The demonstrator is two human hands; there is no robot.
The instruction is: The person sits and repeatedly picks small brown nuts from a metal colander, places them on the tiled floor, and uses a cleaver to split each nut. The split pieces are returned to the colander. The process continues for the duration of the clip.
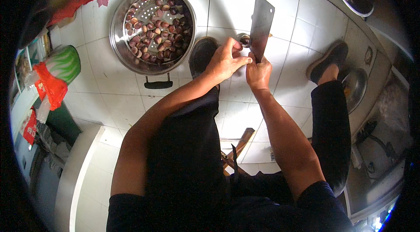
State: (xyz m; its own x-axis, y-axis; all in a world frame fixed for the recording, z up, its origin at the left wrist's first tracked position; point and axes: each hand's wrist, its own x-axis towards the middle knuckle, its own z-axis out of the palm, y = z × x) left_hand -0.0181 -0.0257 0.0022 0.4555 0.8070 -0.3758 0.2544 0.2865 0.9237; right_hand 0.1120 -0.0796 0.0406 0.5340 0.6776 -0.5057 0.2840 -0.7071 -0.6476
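Note:
A metal cleaver (261, 23) stands out from my right hand (259, 72), which is closed round its handle; the blade points away from me. My left hand (226, 58) is just left of it, thumb near the right hand and fingers bent beside a small round dark thing (245, 40), perhaps a chestnut in a small holder. Whether the left fingers grip anything is hard to tell. To the left, a steel steamer pot (116, 53) with a perforated bottom and black handles holds many chestnuts (157, 31), several with cut shells showing paler flesh.
White floor tiles (115, 77) lie beneath. My dark shoes (201, 55) flank the hands. A metal bowl of dark pieces (366, 12) is at the top right, a metal pan lid or bowl (356, 90) by the right leg. Green and red plastic bags (64, 64) stand left; wooden legs (244, 141) show below.

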